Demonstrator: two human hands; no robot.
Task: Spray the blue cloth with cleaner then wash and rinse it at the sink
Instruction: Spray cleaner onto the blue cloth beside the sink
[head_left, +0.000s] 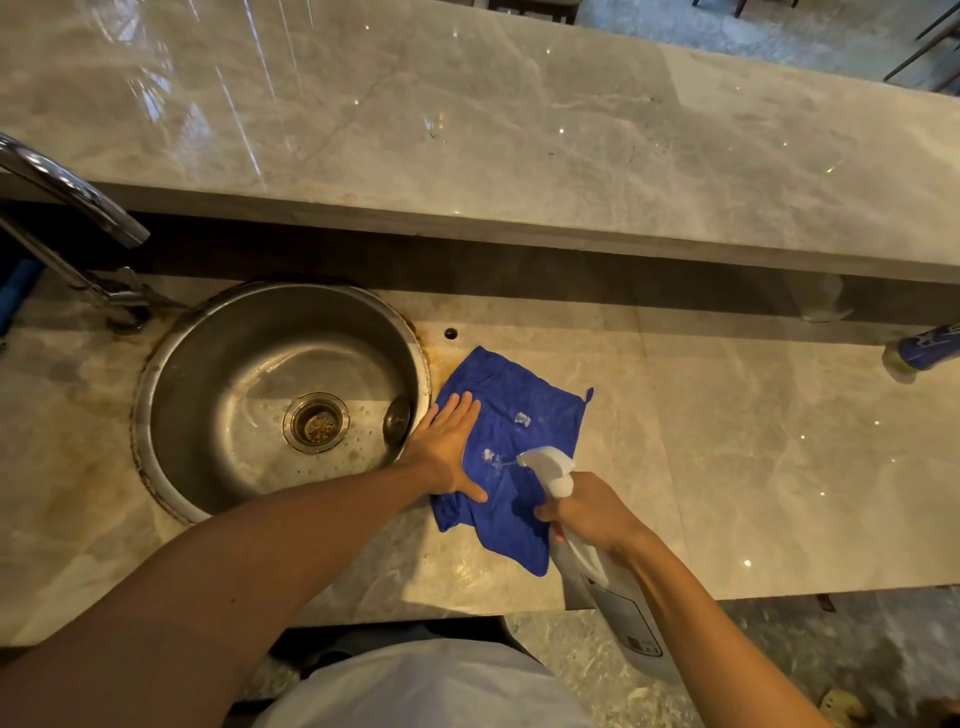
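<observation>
Cloth (511, 415) spread flat on the counter (727, 467), just right of the sink (156, 395), its left edge touching the rim. Two small whitish foam spots on the blue weave, near the nozzle, so spraying judged to be under way, with only a little cleaner landed. Most of the fabric looking dry and unmarked. Washing and rinsing not yet begun: basin holding no cloth, only droplets round the drain (315, 422), and no water visible from the tap (72, 192).

Left hand (448, 444) flat and wide, fingers straight and close together, palm pressing the cloth's left side down against the counter. Thumb spread toward the near edge.

Right hand (589, 512) wrapped round the neck of the bottle (613, 587), fingers curled at the trigger; whether squeezed or released, impossible to tell. Nozzle aimed at the cloth's middle, just above it, bottle body tilted back toward the person and over the counter's near edge.

Left to do, by this reckoning: more sprays across the bare areas, then bottle set aside, cloth carried into the sink, tap opened.
</observation>
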